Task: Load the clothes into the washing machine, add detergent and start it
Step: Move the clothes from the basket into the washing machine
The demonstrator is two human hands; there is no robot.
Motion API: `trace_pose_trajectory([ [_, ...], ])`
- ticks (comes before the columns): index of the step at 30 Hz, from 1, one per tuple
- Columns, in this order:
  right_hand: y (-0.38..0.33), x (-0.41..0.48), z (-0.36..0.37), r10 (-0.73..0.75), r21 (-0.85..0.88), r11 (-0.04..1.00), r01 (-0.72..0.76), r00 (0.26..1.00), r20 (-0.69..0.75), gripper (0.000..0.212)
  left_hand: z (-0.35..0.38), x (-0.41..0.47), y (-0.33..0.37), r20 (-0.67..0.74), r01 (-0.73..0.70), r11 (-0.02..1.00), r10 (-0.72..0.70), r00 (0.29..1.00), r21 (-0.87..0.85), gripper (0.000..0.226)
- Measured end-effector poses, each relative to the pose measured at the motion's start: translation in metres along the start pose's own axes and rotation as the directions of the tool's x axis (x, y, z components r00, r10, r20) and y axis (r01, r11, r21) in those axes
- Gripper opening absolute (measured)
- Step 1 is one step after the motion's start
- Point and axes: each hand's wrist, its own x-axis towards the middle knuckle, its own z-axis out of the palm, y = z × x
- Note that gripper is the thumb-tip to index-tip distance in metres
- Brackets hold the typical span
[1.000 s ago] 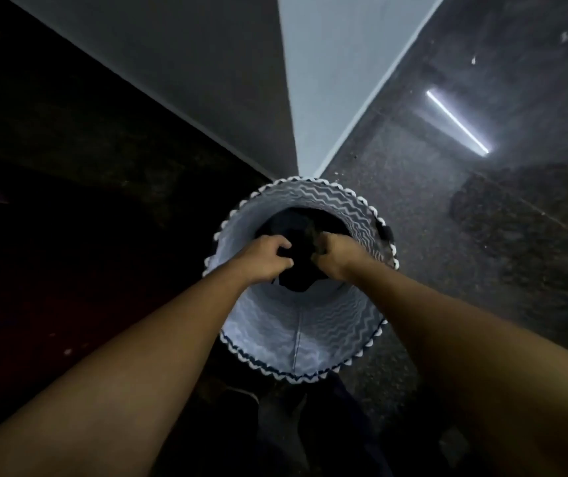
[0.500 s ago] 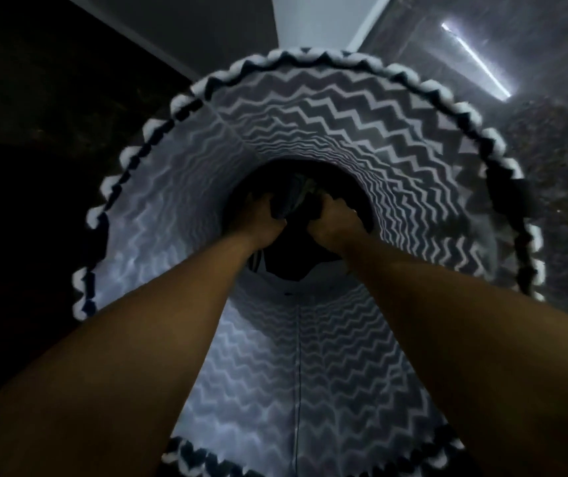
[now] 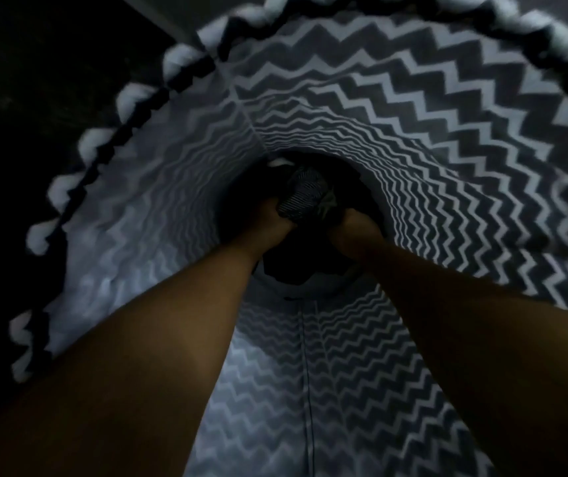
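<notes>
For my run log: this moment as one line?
phase: gathering laundry | left hand: grips clothes bundle | right hand: grips clothes bundle | laundry basket: both hands deep inside

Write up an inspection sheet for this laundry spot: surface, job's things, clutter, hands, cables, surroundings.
Surface: dark floor, seen only at upper left.
Job's things: zigzag-patterned laundry basket with a pom-pom edge; a bundle of clothes, one piece striped, deep inside it.
Clutter: nothing seen.
Hands: left hand and right hand both grip the clothes.
Cables: nothing seen.
Surroundings: dim; the laundry basket fills nearly the whole view.
</notes>
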Motion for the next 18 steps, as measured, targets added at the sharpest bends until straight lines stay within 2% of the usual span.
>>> trace_pose_trajectory([
  [2, -0.004, -0.017, -0.008, 0.060, 0.178, 0.983, -0.049, 0.997, -0.056, 0.044, -0.003, -0.011, 0.003, -0.052, -0.045, 0.999, 0.045, 0.998, 0.002, 0.036],
  [5, -0.016, -0.046, -0.026, 0.164, 0.522, 0.843, -0.131, 0.986, -0.018, 0.036, -0.010, -0.032, 0.008, -0.073, -0.033, 0.999, 0.033, 0.997, 0.001, 0.047],
  [7, -0.027, -0.068, -0.042, 0.178, 0.674, 0.717, -0.177, 0.982, 0.069, 0.026, -0.018, -0.050, 0.014, -0.060, 0.026, 0.999, -0.024, 0.998, 0.025, 0.065],
  [9, -0.036, -0.089, -0.057, 0.184, 0.791, 0.572, -0.219, 0.973, 0.136, 0.017, -0.025, -0.067, 0.022, -0.041, 0.013, 0.998, -0.010, 0.999, 0.068, 0.086],
  [11, -0.043, -0.107, -0.069, 0.130, 0.859, 0.462, -0.218, 0.975, 0.177, 0.019, -0.030, -0.080, 0.026, -0.005, -0.043, 0.994, 0.044, 0.999, 0.098, 0.093],
  [13, -0.064, -0.143, -0.088, 0.057, 0.889, 0.408, -0.208, 0.978, 0.203, 0.021, -0.044, -0.112, 0.049, 0.041, -0.078, 0.991, 0.074, 0.996, 0.106, 0.094],
  [15, -0.086, -0.186, -0.110, -0.027, 0.894, 0.397, -0.207, 0.971, 0.237, 0.021, -0.055, -0.139, 0.071, 0.107, -0.092, 0.991, 0.081, 0.991, 0.101, 0.091],
  [18, -0.106, -0.238, -0.143, -0.146, 0.889, 0.404, -0.217, 0.944, 0.297, 0.029, -0.080, -0.187, 0.110, 0.094, -0.082, 0.993, 0.073, 0.993, 0.090, 0.075],
])
